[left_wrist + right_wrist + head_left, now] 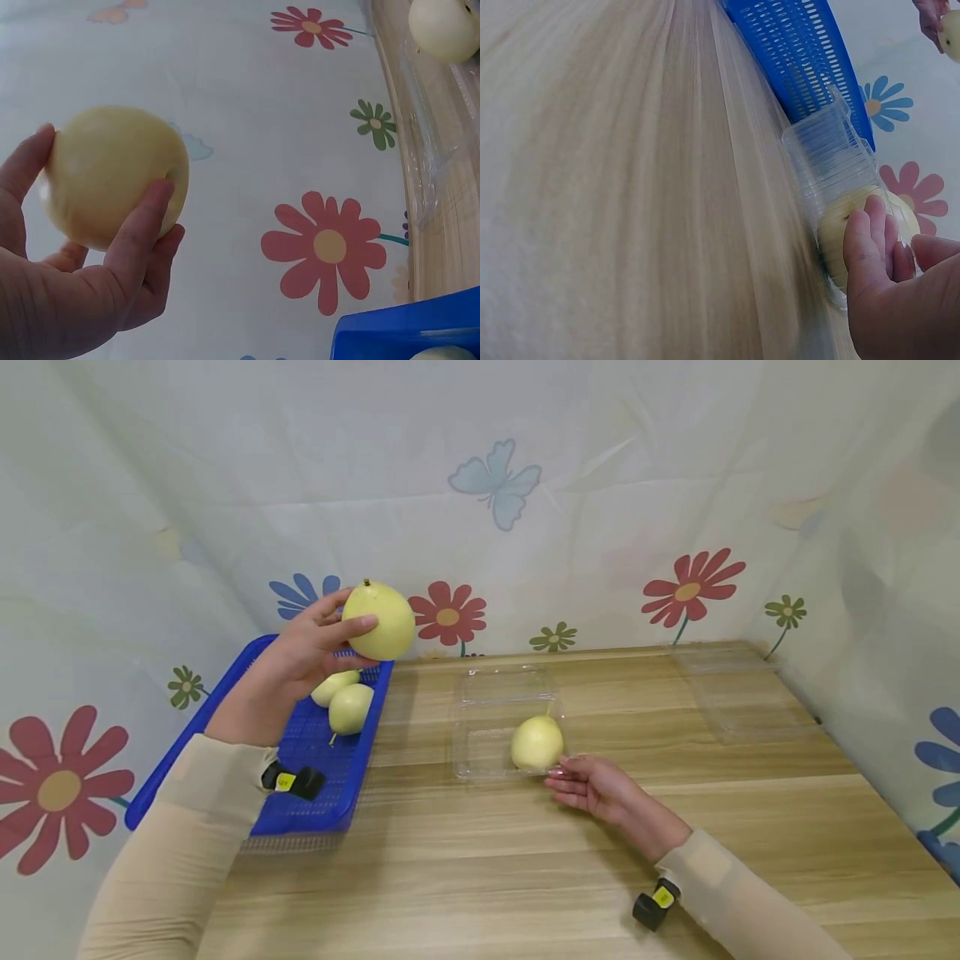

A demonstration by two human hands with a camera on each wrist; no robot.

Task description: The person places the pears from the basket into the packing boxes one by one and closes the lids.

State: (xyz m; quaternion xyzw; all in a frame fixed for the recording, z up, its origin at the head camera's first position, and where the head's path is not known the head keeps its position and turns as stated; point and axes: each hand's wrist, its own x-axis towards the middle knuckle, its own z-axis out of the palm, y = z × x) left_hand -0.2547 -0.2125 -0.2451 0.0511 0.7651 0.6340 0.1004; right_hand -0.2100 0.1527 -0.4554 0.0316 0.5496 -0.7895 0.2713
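Note:
My left hand (296,643) holds a pale yellow pear (384,622), stem up, raised above the far end of a blue basket (303,785). In the left wrist view, fingers and thumb curve round that pear (112,176). Several pears lie in the basket, among them one pear (350,710) near its right wall. On the table, a clear plastic box (480,752) holds another pear (537,743) at its right front. My right hand (596,789) pinches the box's near right corner lightly, thumb at the rim; the fingers stretch along the outside, partly hiding the pear in the right wrist view.
A second clear plastic piece (750,693) lies at the table's far right. The wooden table (450,877) ends at a flower-print curtain (570,568) behind and at the sides. The blue basket stands along the table's left side.

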